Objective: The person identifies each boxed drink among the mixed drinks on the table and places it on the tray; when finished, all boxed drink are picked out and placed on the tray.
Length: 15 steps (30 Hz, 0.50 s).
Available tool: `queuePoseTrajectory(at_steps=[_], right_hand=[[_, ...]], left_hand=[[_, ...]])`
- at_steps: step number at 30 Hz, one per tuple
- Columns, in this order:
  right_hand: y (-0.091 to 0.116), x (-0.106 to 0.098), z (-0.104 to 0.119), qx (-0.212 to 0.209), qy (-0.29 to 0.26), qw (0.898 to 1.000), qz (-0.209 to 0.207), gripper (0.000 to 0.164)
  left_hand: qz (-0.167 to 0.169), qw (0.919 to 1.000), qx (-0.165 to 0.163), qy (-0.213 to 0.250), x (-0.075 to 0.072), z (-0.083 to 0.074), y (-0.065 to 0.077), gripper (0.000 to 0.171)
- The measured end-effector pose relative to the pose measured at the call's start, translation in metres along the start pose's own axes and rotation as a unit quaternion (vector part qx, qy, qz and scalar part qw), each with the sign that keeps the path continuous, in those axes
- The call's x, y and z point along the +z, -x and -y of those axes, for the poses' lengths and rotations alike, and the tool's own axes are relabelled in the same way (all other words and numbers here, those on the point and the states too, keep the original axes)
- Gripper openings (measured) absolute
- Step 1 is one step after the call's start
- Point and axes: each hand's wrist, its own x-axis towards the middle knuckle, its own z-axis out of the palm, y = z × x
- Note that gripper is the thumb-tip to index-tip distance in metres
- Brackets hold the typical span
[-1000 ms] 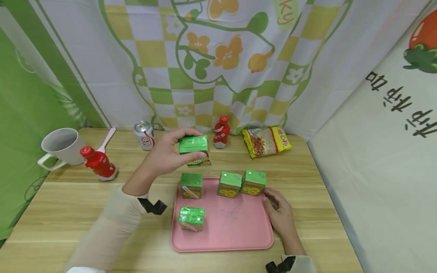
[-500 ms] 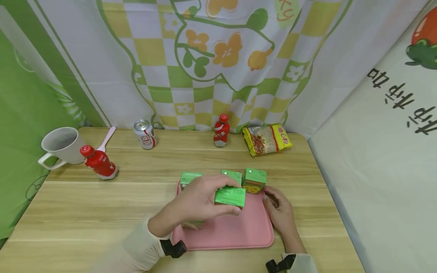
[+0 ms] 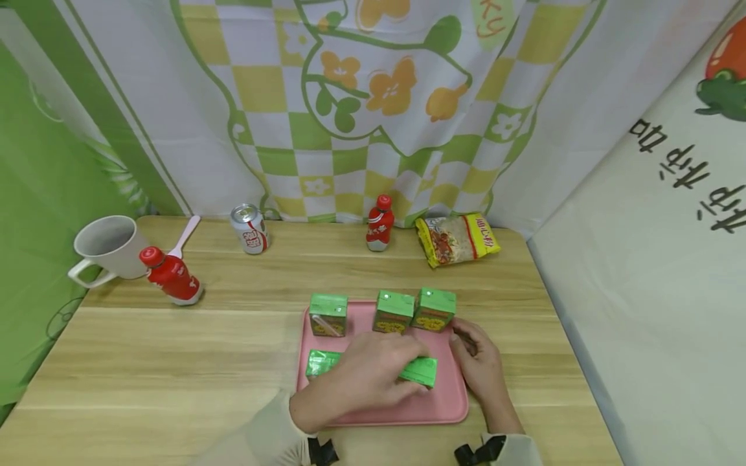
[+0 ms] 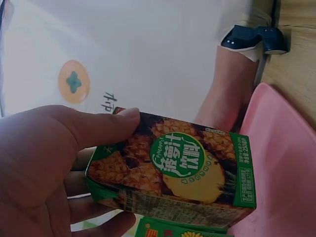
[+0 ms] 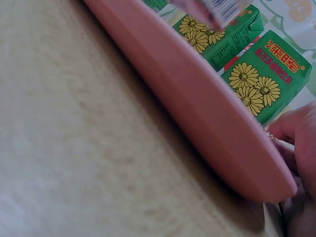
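Observation:
My left hand [image 3: 379, 372] grips a pineapple juice carton [image 4: 182, 158] low over the front part of the pink tray [image 3: 451, 404]. Its thumb lies on the printed face in the left wrist view, with the fingers around the other side. My right hand [image 3: 479, 362] holds the tray at its right edge, near the back corner, fingers curled at the rim. Two green drink cartons with yellow flowers, one [image 3: 394, 310] beside the other [image 3: 434, 309], stand at the tray's back right. Another carton with a straw [image 3: 328, 315] stands at back left. A front-left carton [image 3: 322, 362] is partly hidden by my left hand.
Behind the tray stand a red bottle [image 3: 380, 224], a yellow noodle packet [image 3: 457, 239] and a silver can [image 3: 250, 229]. At the left are a second red bottle [image 3: 171, 277], a mug [image 3: 111, 247] and a pink spoon [image 3: 185, 236]. A patterned curtain [image 3: 379, 155] borders the table's back.
My left hand has carried the pineapple juice carton from behind the tray forward and right, then down over the tray's front part. My right hand has stayed at the tray's edge.

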Motion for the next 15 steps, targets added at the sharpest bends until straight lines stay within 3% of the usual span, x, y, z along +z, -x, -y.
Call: queuePoseTrajectory(at_steps=[8, 15], right_hand=[[0.001, 0.0, -0.002, 0.007, -0.004, 1.0, -0.007, 0.028], [0.0, 0.0, -0.002, -0.008, -0.008, 1.0, -0.008, 0.029]], left_hand=[[0.013, 0.9996, -0.013, -0.021, 0.015, 0.001, -0.001, 0.047], [0.045, 0.9974, -0.049, -0.027, 0.017, 0.0, -0.005, 0.047]])
